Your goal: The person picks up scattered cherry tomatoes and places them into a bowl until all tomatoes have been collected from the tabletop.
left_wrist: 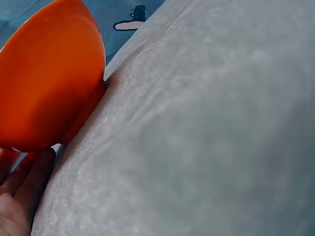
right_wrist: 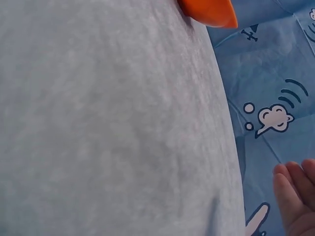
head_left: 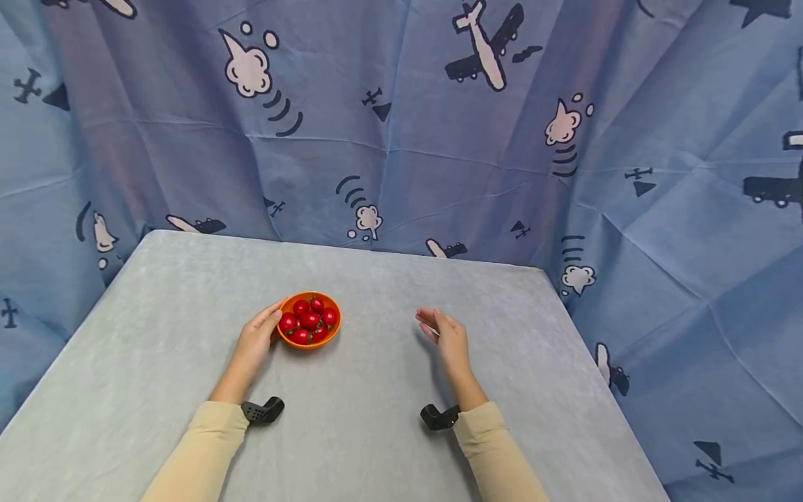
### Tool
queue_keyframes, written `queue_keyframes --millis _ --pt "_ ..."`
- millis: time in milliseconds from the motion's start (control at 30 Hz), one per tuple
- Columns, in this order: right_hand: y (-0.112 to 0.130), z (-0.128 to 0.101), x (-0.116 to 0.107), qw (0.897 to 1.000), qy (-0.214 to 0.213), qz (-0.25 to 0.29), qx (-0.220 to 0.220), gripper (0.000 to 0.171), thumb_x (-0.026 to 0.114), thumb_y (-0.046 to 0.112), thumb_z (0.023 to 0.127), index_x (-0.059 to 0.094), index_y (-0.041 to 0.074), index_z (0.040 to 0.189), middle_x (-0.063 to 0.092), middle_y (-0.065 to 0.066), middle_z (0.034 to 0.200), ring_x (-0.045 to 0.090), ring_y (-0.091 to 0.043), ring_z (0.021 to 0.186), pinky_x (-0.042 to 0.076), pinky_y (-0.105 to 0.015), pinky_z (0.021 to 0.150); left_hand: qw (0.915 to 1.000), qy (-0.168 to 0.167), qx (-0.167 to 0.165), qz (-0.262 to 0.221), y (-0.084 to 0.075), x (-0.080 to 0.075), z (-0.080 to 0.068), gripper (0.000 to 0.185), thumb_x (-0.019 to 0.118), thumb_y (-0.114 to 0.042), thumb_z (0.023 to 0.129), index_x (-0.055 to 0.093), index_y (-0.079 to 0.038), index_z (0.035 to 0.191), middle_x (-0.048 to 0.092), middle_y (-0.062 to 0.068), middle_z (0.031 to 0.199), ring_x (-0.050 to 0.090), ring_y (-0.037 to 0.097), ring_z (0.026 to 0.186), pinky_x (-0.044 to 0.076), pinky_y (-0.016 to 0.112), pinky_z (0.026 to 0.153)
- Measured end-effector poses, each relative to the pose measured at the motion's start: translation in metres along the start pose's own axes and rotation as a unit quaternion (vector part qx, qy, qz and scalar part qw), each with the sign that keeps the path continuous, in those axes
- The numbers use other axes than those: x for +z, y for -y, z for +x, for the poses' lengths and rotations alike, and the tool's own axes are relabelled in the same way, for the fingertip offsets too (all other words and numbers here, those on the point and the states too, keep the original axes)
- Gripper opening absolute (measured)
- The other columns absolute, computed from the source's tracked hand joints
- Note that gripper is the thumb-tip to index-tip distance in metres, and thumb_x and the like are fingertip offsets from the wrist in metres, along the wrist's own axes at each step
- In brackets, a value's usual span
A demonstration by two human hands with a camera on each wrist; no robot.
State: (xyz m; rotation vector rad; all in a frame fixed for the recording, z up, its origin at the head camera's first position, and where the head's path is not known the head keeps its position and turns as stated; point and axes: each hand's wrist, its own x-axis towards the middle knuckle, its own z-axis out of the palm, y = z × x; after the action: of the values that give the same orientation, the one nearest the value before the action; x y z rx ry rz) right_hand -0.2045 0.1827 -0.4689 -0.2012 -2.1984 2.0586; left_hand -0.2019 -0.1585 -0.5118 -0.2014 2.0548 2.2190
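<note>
An orange bowl [head_left: 334,332] of small red tomatoes [head_left: 309,320] with green stems stands on the grey-covered table. At its left side is my left hand [head_left: 256,337], thumb close to the rim. In the left wrist view, the fingers [left_wrist: 30,178] of that hand stretch out straight to the lower side of the orange bowl [left_wrist: 49,78]. My right hand [head_left: 449,339] is held above the table, well to the right of the bowl, fingers extended and holding nothing. The right wrist view shows its fingertips [right_wrist: 295,179] against the curtain, apart from the bowl [right_wrist: 211,11].
The pale grey tabletop [head_left: 370,404] ends at a back edge and a right edge. Beyond it hangs a blue curtain [head_left: 401,174] printed with planes and clouds. A dark camera [head_left: 265,411] sits on my left wrist, another camera [head_left: 439,417] on my right.
</note>
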Motion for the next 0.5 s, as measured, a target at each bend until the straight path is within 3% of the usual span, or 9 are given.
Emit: queue_keyframes --millis 200,400,433,500 --pt "-0.005 -0.002 -0.005 1.000 -0.009 0.013 0.006 0.045 0.037 0.022 0.109 0.064 -0.012 0.122 0.063 -0.028 0.129 0.064 -0.030 0.120 0.055 -0.026 0.098 0.9998 -0.004 -0.002 0.018 -0.002 0.000 -0.001 0.050 0.039 -0.032 0.108 0.039 -0.010 0.153 0.038 0.007 0.159 0.043 0.008 0.137 0.042 0.000 0.091" --pt "0.004 0.001 -0.016 1.000 -0.026 -0.004 0.008 0.048 0.036 0.025 0.109 0.062 -0.012 0.124 0.062 -0.028 0.131 0.064 -0.029 0.121 0.054 -0.023 0.098 0.9999 0.002 0.003 0.012 -0.005 -0.004 -0.004 0.053 0.038 -0.033 0.108 0.038 -0.005 0.153 0.039 0.014 0.157 0.052 -0.017 0.107 0.045 0.002 0.088" --pt "0.006 0.002 -0.019 0.999 -0.031 -0.008 0.004 0.048 0.035 0.024 0.109 0.062 -0.012 0.124 0.062 -0.028 0.131 0.063 -0.030 0.122 0.054 -0.024 0.099 0.9999 0.003 0.007 0.015 -0.006 -0.006 -0.004 0.053 0.037 -0.033 0.108 0.038 -0.004 0.152 0.039 0.015 0.157 0.053 -0.018 0.104 0.046 0.003 0.088" --pt "0.010 0.004 -0.026 0.998 -0.043 -0.047 -0.017 0.047 0.035 0.024 0.109 0.064 -0.011 0.123 0.063 -0.027 0.130 0.062 -0.031 0.123 0.053 -0.028 0.101 0.9985 0.005 0.027 0.047 -0.012 -0.013 -0.005 0.054 0.036 -0.034 0.108 0.038 -0.002 0.152 0.040 0.017 0.156 0.059 -0.009 0.112 0.049 0.007 0.092"
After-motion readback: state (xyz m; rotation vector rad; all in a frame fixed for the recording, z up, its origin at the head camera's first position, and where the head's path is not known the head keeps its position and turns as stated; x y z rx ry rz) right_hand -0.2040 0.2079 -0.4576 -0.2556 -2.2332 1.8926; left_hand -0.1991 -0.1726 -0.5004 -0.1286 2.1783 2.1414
